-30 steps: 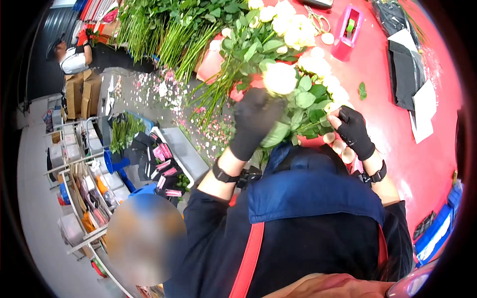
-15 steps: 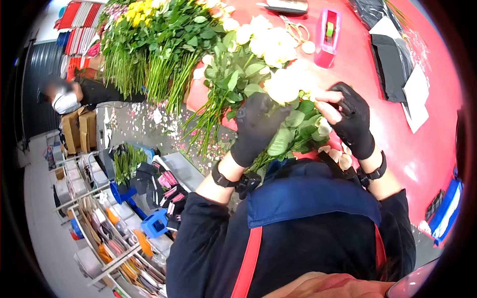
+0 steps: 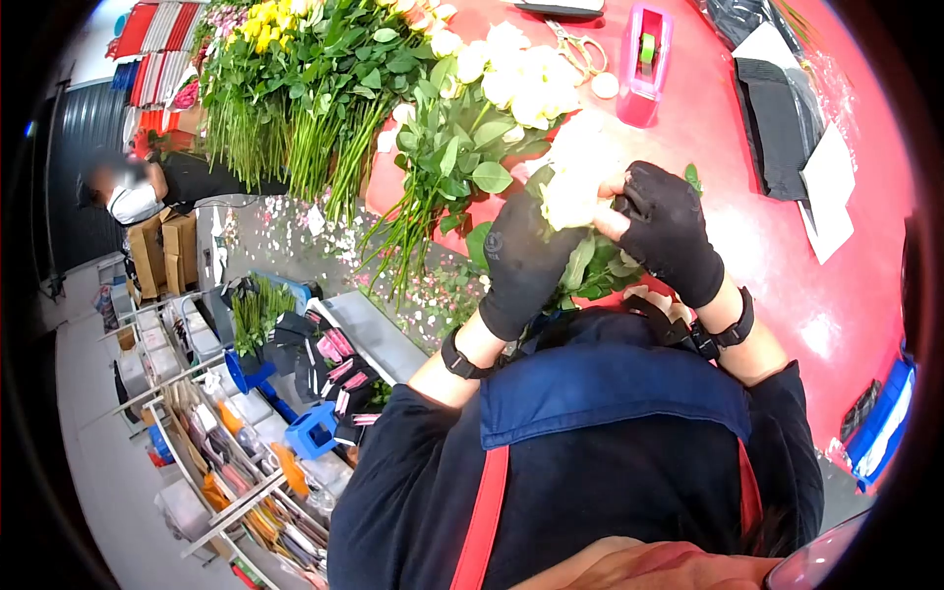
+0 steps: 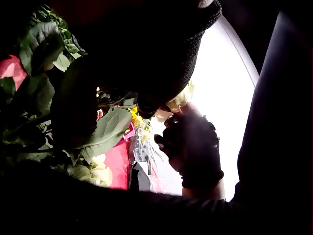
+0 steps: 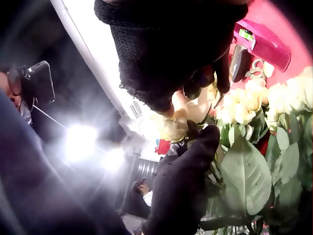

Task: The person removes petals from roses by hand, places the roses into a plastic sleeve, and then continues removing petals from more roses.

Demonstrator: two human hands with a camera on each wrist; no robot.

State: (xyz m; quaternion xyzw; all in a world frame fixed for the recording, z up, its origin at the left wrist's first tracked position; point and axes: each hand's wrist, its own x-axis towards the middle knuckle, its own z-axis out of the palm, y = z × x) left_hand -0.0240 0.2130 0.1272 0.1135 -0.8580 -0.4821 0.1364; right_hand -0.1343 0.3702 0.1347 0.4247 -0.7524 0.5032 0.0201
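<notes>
My gloved left hand (image 3: 531,256) holds a white rose (image 3: 568,194) just under its bloom, with its leafy stem among the leaves below. From the right, my gloved right hand (image 3: 669,231) is at the bloom, its bare thumb and forefinger tips sticking out of the black glove. In the right wrist view these fingertips pinch a pale outer petal (image 5: 196,109) of that rose. The left hand (image 5: 183,181) supports the bloom from below there. Dark glove fabric fills much of the left wrist view, where the right hand (image 4: 195,152) meets the rose (image 4: 181,99).
More white roses (image 3: 531,84) lie on the red table (image 3: 777,285), beside piled green stems (image 3: 324,118). A pink tape dispenser (image 3: 644,64), scissors (image 3: 582,54) and black wrapping (image 3: 767,128) are further back. Loose petals (image 3: 664,303) lie near my body. Another person (image 3: 133,197) is at far left.
My right hand has moved up and left from the lower leaves to the rose bloom. The left hand has shifted slightly right and down, and the rose now tilts toward the right hand.
</notes>
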